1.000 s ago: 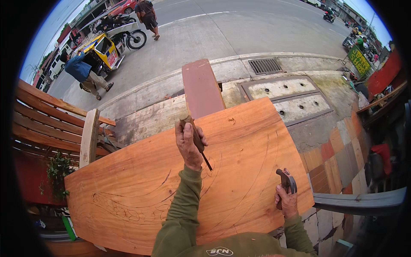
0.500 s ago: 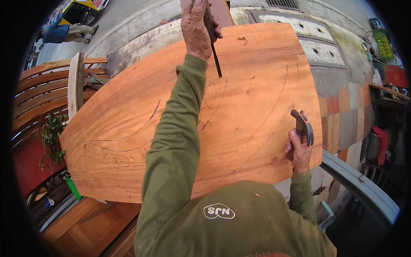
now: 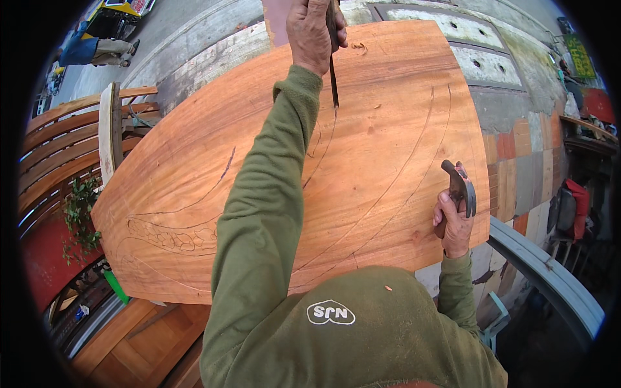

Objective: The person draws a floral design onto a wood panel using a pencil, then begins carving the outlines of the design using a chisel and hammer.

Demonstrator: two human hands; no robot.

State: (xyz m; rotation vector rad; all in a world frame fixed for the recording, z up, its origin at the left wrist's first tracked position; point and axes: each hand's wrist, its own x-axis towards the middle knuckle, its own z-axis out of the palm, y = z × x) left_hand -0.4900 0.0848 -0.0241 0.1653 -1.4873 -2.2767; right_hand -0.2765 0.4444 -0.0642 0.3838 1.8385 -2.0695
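Observation:
A large reddish wooden slab (image 3: 388, 155) with drawn curved lines and a carved pattern near its left end lies in front of me. My left hand (image 3: 310, 32) reaches far across it and grips a dark chisel (image 3: 333, 77), whose tip rests on the slab's far part. My right hand (image 3: 453, 223) rests at the slab's right edge and holds a hammer (image 3: 460, 187) by its handle, head up. Both arms are in green sleeves.
A wooden bench (image 3: 65, 149) and a leafy plant (image 3: 81, 213) stand at the left. Concrete drain covers (image 3: 479, 45) lie beyond the slab. A person (image 3: 97, 48) crouches on the road at far left. A grey beam (image 3: 550, 278) runs at the lower right.
The view has tipped further down and closer to the slab. My left hand with the chisel stays stretched to the far part; my right hand keeps the hammer at the right edge.

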